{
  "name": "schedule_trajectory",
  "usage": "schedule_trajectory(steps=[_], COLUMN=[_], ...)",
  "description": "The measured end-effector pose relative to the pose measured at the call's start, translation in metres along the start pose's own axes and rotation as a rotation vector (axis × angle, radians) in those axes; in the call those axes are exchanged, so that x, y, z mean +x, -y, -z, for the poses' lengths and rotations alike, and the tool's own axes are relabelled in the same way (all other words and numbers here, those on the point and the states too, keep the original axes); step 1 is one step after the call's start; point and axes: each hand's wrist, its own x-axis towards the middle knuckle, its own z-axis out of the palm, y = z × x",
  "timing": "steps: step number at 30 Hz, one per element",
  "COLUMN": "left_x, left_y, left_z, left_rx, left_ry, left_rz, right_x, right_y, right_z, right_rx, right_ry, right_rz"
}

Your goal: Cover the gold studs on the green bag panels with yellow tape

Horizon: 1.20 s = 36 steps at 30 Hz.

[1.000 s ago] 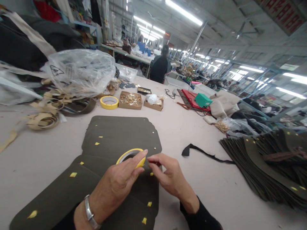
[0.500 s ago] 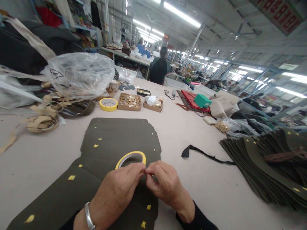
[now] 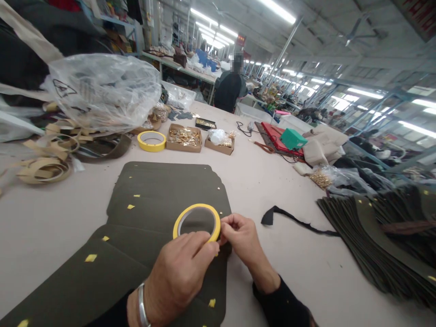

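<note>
Both hands at work above the table (image 3: 255, 177), over a broad dark panel (image 3: 163, 181); stack of similar dark pieces (image 3: 368, 236) well apart, at right. Handling, by my judgement: the roll wants a firm hold low on its rim, fingers off the edge being picked at; a short, close pinch should give better control than a long reach, and a light touch should avoid creasing the panel. Left hand (image 3: 182, 265): closed around the near rim of the yellow tape roll (image 3: 195, 206), which it holds tilted above the panel, ring opening in view. Right hand (image 3: 243, 236): thumb and forefinger drawn together just beside the roll's right edge; whether tape lies between the tips cannot be told, nor whether they touch the rim. Second tape roll (image 3: 151, 146) rests beyond the panel, beside a carton of metal parts (image 3: 184, 146). Smallest items: yellow patches (image 3: 91, 258) scattered on the panel, and two tiny metal studs (image 3: 218, 188) near its right edge.
</note>
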Motion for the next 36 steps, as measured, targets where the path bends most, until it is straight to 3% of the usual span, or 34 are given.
schedule_trajectory(steps=[3,6,9,17,23,26,31,33,36], left_x=[-0.004,-0.005,-0.003,-0.004,-0.002,-0.002,-0.001,-0.001,0.0], left_y=[0.003,0.007,0.007,0.007,0.008,0.009,0.014,0.017,0.02], left_z=[-0.008,-0.016,-0.019,-0.018,-0.016,-0.015,-0.02,-0.023,-0.024], left_rx=[0.12,0.23,0.243,0.218,0.213,0.199,0.245,0.263,0.286], left_ry=[0.198,0.45,0.557,0.6,0.637,0.631,0.57,0.545,0.516], left_rz=[0.042,0.103,0.124,0.138,0.171,0.193,0.195,0.183,0.162], right_x=[0.021,0.033,0.037,0.043,0.046,0.041,0.035,0.036,0.042], right_y=[-0.012,-0.018,-0.016,-0.006,-0.009,-0.01,-0.003,-0.001,0.004], right_z=[0.016,0.026,0.024,0.015,0.021,0.031,0.038,0.033,0.022], right_rx=[-0.008,-0.084,-0.216,-0.743,-0.821,-0.833,-1.091,-1.197,-1.223], right_ry=[0.007,0.019,0.04,0.023,0.005,-0.047,0.188,0.252,0.251], right_rz=[-0.092,-0.083,-0.042,0.281,0.274,0.422,0.761,0.763,0.628])
